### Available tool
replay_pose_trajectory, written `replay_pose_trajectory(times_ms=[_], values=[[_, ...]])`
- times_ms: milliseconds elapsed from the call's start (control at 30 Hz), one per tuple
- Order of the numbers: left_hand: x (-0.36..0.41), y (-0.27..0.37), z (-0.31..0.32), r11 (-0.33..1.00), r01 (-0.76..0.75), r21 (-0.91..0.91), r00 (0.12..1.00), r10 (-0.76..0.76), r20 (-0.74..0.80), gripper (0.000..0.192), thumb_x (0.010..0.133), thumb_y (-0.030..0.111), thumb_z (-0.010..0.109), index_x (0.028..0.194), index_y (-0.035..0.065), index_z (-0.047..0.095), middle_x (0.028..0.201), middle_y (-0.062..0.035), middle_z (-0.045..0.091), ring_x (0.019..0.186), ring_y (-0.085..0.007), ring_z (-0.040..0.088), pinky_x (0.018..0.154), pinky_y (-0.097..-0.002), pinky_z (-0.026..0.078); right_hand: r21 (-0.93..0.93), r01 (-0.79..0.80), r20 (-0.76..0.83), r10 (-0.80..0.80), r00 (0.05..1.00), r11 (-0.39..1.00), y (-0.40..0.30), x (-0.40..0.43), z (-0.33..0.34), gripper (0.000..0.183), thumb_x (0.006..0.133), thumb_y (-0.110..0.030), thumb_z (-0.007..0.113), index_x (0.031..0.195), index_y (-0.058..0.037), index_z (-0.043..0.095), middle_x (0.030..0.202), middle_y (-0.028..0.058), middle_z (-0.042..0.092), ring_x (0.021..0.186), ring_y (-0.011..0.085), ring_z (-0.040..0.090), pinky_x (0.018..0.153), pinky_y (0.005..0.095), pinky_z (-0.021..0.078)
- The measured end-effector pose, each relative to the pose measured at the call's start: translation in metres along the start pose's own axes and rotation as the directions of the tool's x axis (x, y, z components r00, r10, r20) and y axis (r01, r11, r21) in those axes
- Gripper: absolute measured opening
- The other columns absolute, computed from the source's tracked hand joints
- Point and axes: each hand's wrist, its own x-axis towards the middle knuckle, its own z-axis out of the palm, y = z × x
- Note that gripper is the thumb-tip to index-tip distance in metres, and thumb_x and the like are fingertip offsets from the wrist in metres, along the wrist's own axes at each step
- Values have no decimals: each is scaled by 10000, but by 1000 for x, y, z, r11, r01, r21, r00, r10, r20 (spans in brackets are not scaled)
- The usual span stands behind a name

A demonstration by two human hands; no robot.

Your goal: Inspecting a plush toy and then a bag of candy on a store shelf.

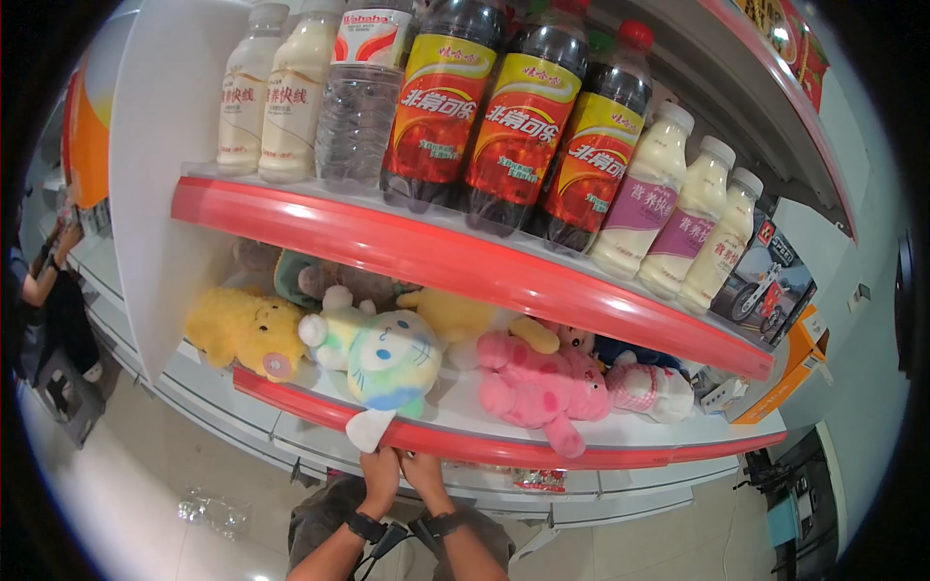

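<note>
Both my hands are together just below the red edge strip (508, 450) of the lower shelf. My left hand (381, 479) is under the white ear of a pastel blue-green cat plush toy (396, 356), and its fingertips are hidden at the shelf edge. Close beside it, my right hand (423, 476) has its fingers curled; whether it grips anything cannot be seen. The cat plush lies on the shelf with its ear hanging over the strip. A yellow plush toy (247, 330) lies left of it, a pink plush toy (541, 385) right of it.
Above, a shelf with a red edge (450, 254) bears milk drink bottles (290, 109), cola bottles (439, 109) and a toy motorcycle box (766, 283). A white side panel (152, 181) rises at left. Clear plastic packaging (214, 512) lies on the floor. Another person (43, 283) sits far left.
</note>
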Motion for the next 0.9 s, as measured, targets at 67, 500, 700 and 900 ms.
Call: replay_pose_trajectory(times_ms=[67,500,700,900], values=[[0,-1,1,1000,-16,-3,1000,16,0,153,934,142,486,913,13,566,733,-10,533,620,-92,466,542,-269,377,44,-1,-32,3,999,999,10,1,4,234,879,-158,586,1037,9,624,990,241,644,959,403,610,817,440,465],[-7,16,0,992,-52,115,999,51,12,208,921,106,496,997,-52,608,804,-40,614,694,-103,517,599,-286,423,22,22,-94,-20,995,1000,10,-2,9,281,889,-187,604,1077,21,611,1016,256,630,1000,427,588,860,462,445],[-9,20,1,991,-66,120,998,66,3,216,918,107,511,1001,-65,611,815,-50,626,720,-112,532,635,-293,440,-20,11,-76,-12,997,1000,13,-2,9,302,889,-188,599,1105,23,602,1055,265,625,1027,444,573,888,467,433],[-7,18,5,983,-116,146,993,120,-16,209,914,105,523,958,-79,613,743,-76,632,672,-126,553,598,-310,438,-28,42,-99,-44,994,999,13,-2,7,318,882,-174,597,1123,33,591,1083,278,612,1047,452,560,901,463,425]])
